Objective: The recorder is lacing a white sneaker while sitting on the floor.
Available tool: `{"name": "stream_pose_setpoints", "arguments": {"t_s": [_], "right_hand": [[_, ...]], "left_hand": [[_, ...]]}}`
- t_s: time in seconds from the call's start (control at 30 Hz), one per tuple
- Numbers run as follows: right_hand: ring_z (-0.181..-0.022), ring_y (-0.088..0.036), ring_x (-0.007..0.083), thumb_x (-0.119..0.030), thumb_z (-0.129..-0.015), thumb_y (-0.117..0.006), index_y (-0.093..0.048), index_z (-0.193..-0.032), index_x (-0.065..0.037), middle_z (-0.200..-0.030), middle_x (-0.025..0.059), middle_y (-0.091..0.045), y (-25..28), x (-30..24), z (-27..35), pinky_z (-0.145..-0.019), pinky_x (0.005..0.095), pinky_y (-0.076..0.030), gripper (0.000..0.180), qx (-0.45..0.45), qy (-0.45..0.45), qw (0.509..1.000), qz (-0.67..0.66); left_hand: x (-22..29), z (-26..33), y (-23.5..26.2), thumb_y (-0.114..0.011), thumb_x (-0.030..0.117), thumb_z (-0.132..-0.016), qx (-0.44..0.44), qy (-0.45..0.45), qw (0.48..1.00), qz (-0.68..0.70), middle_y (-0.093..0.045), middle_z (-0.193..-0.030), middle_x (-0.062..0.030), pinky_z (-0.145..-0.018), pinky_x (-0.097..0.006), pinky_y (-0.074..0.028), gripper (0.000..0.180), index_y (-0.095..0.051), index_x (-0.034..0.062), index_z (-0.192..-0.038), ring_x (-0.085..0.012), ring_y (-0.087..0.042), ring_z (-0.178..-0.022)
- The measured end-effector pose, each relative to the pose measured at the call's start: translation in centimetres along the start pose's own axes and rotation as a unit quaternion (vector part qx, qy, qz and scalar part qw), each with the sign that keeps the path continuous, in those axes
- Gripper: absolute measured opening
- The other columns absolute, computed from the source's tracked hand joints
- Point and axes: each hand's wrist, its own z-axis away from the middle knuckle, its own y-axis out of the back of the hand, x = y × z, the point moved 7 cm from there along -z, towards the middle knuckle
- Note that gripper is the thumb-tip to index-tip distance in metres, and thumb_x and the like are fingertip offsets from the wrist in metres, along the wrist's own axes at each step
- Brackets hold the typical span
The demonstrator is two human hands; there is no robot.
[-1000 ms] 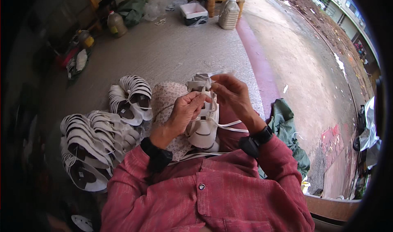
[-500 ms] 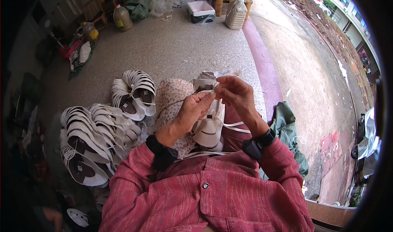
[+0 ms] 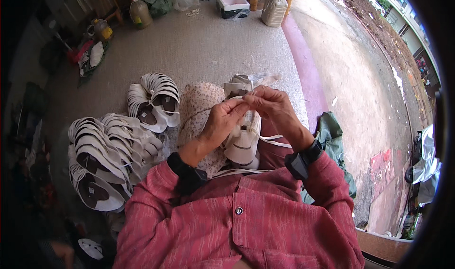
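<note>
My left hand [image 3: 224, 122] and my right hand [image 3: 275, 108] meet above my lap, fingertips pinched together. A small pale bit shows between them, too little to name. Just below the hands lies a cream shoe upper [image 3: 241, 147] with a dark line across its toe, partly hidden by my fingers. A white lace or strip [image 3: 276, 142] trails from it to the right. Behind the hands, more grey and cream shoe parts [image 3: 238, 85] are partly covered. A flowered cloth [image 3: 198, 103] covers my left leg beside the upper.
At the left, stacks of white shoe uppers [image 3: 97, 148] lie on the floor, with another fanned bundle [image 3: 154, 98] beyond. Green cloth [image 3: 331, 131] lies to my right. Farther off stand a white foam box [image 3: 232, 4] and plastic jugs [image 3: 274, 9]. A pink strip [image 3: 308, 74] edges the floor.
My fingertips have come closer together, and the white bit between them shows less. My right hand has turned and dropped slightly. The whole view has shifted a little.
</note>
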Motion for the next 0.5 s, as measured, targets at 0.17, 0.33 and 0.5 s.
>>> {"name": "stream_pose_setpoints", "arguments": {"t_s": [0.17, 0.33, 0.5], "right_hand": [[-0.054, -0.052, 0.0041, -0.022, -0.099, -0.057, -0.065, -0.096, -0.004, -0.076, 0.0005, -0.063, 0.9, -0.9, 0.2, -0.048, 0.0169, -0.039, 0.021, 0.028, -0.086, 0.984, -0.155], [-0.052, -0.058, 0.0074, -0.023, -0.100, -0.053, -0.060, -0.090, -0.006, -0.075, 0.0001, -0.063, -0.4, -1.3, 2.1, -0.044, 0.0225, -0.045, 0.021, -0.109, -0.138, 0.980, -0.096], [-0.064, -0.063, 0.0220, -0.012, -0.093, -0.056, -0.061, -0.091, -0.005, -0.076, 0.0124, -0.063, 4.8, -0.9, 3.3, -0.054, 0.0313, -0.050, 0.009, -0.270, 0.185, 0.639, 0.696]], "left_hand": [[2.4, 6.9, -2.6, -0.071, 0.018, -0.080, -0.033, -0.426, 0.745, -0.512, -0.058, -0.111, -0.0131, -0.086, -0.036, -0.049, 0.041, -0.060, 0.0010, -0.116, -0.0298, -0.058, -0.098], [-1.9, 9.5, -2.5, -0.069, 0.024, -0.080, -0.176, -0.398, 0.728, -0.530, -0.058, -0.122, -0.0140, -0.103, -0.038, -0.044, 0.050, -0.057, 0.0005, -0.122, -0.0304, -0.055, -0.118], [-2.1, 9.5, -3.0, -0.069, 0.027, -0.080, -0.192, -0.343, 0.753, -0.528, -0.053, -0.135, -0.0175, -0.107, -0.037, -0.042, 0.057, -0.054, -0.0014, -0.128, -0.0298, -0.050, -0.128]]}}
